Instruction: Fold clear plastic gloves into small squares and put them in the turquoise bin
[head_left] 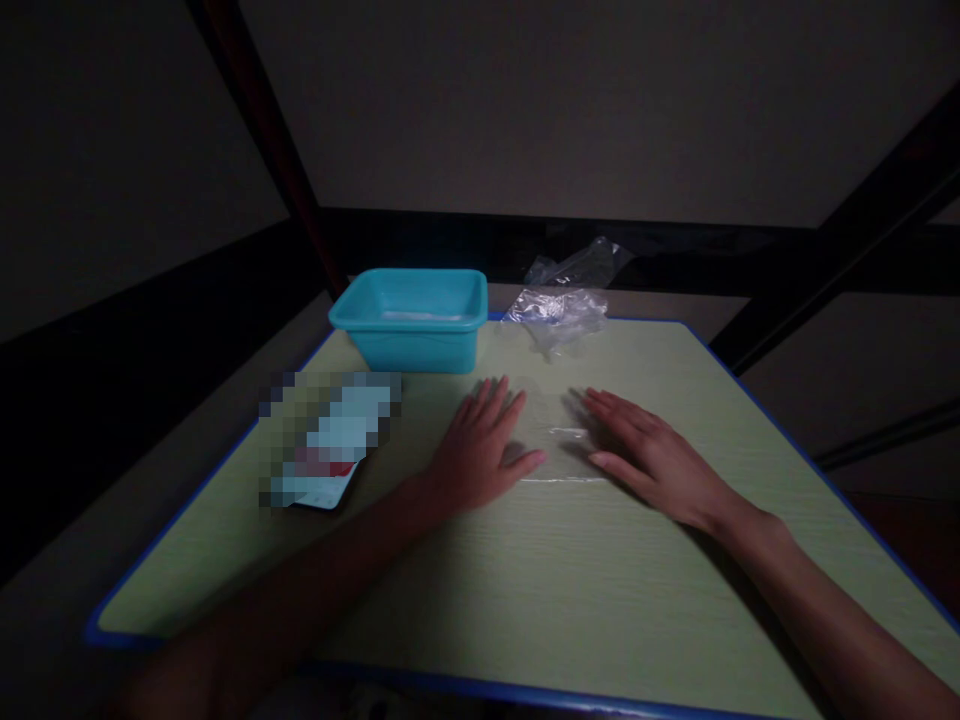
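A clear plastic sheet or bag [559, 440] lies flat on the table, faint except for its shiny lower edge. My left hand [484, 450] rests over its left side, fingers spread and palm down. Over the right side is my right hand [649, 455], fingers stretched out and thumb apart, holding nothing. The sheet's side edges are partly hidden by the hands. Beyond it, a crumpled clear plastic bag [566, 305] lies at the table's far edge.
A blue plastic basin [420, 345] stands at the back left of the pale table [480, 600], which has a blue rim. A phone [330, 490], partly pixelated, lies left of my left hand. Dark bars rise behind the table.
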